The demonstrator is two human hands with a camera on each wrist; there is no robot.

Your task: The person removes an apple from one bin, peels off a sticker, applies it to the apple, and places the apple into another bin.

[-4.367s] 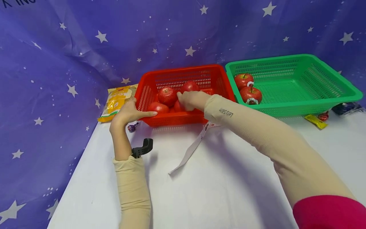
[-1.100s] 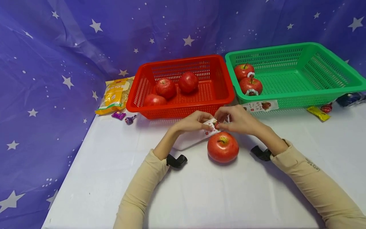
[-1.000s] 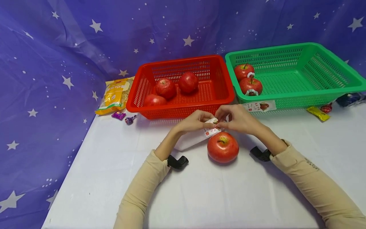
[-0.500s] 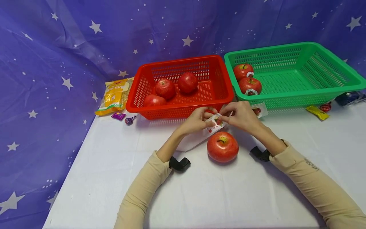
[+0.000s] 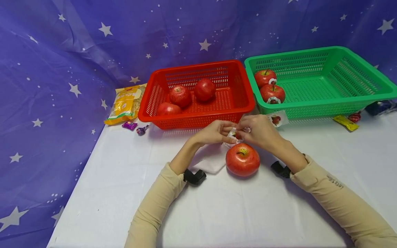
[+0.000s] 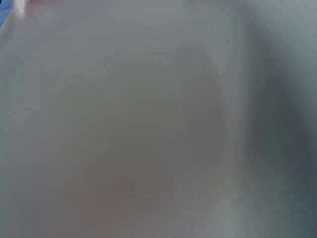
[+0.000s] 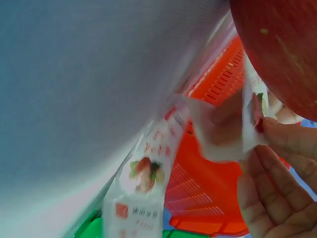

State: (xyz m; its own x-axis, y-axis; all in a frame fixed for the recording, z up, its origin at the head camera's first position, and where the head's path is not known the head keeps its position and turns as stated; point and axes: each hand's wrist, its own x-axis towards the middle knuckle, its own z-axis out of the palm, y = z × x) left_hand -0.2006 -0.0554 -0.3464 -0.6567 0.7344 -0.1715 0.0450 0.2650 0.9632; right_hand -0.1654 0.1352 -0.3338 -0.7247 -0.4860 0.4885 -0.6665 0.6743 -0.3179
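Note:
Both hands meet over a strip of printed apple stickers (image 5: 236, 135), just beyond a red apple (image 5: 243, 160) standing on the table. The left hand (image 5: 212, 133) pinches the strip from the left, its thumb along the near side. From the right, the right hand (image 5: 261, 130) pinches the strip's upper edge with thumb and fingers. One white end droops left of the apple; another printed part emerges beyond the right hand. In the right wrist view, the sticker strip (image 7: 143, 176) bends and the apple (image 7: 282, 49) looms at upper right. The left wrist view is blurred.
A red basket (image 5: 198, 116) behind the hands holds 3 apples. Beside it, a green basket (image 5: 322, 101) holds 2 apples bearing round stickers. A yellow food bag (image 5: 124, 105), purple candy (image 5: 129, 125) and lollipop (image 5: 142, 130) lie left; a yellow wrapped candy (image 5: 345, 123) lies right.
Earlier the right hand reached into the red basket; an apple now stands on the table. Lately the sticker strip has shifted and bent between both hands, its near end dropping lower.

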